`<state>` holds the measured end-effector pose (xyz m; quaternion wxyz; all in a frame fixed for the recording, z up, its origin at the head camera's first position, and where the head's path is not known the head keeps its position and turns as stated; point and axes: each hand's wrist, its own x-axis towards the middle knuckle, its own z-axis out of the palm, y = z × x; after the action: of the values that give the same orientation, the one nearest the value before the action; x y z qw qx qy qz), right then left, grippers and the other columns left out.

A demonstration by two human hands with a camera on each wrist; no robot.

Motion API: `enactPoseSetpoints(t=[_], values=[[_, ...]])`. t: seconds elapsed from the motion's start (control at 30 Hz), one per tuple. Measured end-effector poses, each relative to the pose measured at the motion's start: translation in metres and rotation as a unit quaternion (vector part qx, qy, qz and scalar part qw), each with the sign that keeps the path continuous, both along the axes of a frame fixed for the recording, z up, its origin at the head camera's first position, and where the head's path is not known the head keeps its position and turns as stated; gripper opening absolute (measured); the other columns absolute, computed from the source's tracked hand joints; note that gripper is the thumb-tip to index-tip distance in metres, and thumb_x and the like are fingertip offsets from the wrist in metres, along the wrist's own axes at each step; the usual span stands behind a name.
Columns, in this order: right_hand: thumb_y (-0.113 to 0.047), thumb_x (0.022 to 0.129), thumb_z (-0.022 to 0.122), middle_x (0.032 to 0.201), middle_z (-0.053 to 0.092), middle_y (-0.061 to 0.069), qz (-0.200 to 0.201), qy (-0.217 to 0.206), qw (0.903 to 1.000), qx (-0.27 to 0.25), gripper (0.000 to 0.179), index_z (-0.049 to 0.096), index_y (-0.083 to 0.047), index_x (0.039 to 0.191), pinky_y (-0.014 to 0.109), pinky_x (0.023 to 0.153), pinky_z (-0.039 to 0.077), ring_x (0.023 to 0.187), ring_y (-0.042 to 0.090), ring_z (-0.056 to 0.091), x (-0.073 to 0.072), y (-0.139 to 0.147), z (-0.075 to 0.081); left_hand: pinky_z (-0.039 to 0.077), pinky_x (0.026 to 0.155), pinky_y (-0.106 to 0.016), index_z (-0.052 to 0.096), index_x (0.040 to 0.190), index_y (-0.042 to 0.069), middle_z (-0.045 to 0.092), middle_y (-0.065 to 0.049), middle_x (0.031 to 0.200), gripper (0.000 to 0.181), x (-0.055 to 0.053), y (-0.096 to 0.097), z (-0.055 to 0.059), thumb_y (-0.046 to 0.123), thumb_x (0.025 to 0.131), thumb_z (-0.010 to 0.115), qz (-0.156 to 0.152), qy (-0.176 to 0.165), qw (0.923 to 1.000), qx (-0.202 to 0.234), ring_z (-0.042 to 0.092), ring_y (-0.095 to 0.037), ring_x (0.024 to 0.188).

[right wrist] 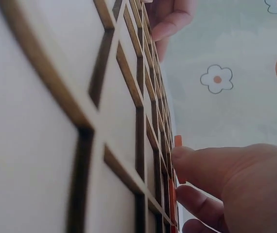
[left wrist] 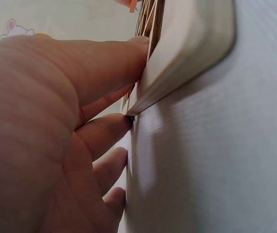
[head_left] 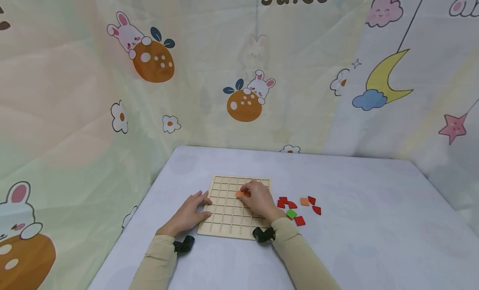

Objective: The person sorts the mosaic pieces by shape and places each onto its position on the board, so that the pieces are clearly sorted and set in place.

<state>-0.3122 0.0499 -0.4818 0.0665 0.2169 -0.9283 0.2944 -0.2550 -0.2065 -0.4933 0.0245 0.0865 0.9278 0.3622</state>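
Observation:
A wooden grid board with square recesses lies on the table. My right hand is over its upper right part, pinching an orange square tile between thumb and fingers. The right wrist view shows this tile on edge close to the grid, with an orange-red piece in the grid beneath the hand. At the board's left edge rests my left hand, fingers spread. Its thumb touches the board's rim in the left wrist view.
Right of the board lie several red pieces, some curved, a green square tile and another orange square tile. A white cloth covers the table. Behind it hangs a printed curtain.

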Motion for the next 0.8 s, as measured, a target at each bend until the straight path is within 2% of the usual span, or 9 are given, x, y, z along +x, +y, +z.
enactPoseSetpoints(t=[0.3, 0.8], values=[[-0.023, 0.085, 0.076, 0.099, 0.065, 0.0, -0.015, 0.016, 0.9998, -0.001, 0.019, 0.074, -0.013, 0.102, 0.027, 0.072, 0.048, 0.083, 0.014, 0.056, -0.0012, -0.0016, -0.0059, 0.012, 0.12, -0.056, 0.064, 0.109, 0.023, 0.035, -0.004, 0.156, 0.026, 0.0009, 0.0007, -0.0009, 0.018, 0.086, 0.075, 0.009, -0.006, 0.9999, -0.008, 0.017, -0.033, 0.148], [-0.025, 0.085, 0.078, 0.099, 0.063, -0.001, -0.024, 0.001, 0.9996, -0.013, 0.023, 0.074, -0.013, 0.104, 0.029, 0.073, 0.046, 0.085, 0.015, 0.056, -0.0015, -0.0023, -0.0103, 0.01, 0.121, -0.054, 0.064, 0.11, 0.022, 0.035, -0.003, 0.156, 0.026, 0.0006, 0.0013, -0.0005, 0.019, 0.086, 0.075, 0.008, -0.001, 0.9999, -0.009, 0.017, -0.032, 0.149]])
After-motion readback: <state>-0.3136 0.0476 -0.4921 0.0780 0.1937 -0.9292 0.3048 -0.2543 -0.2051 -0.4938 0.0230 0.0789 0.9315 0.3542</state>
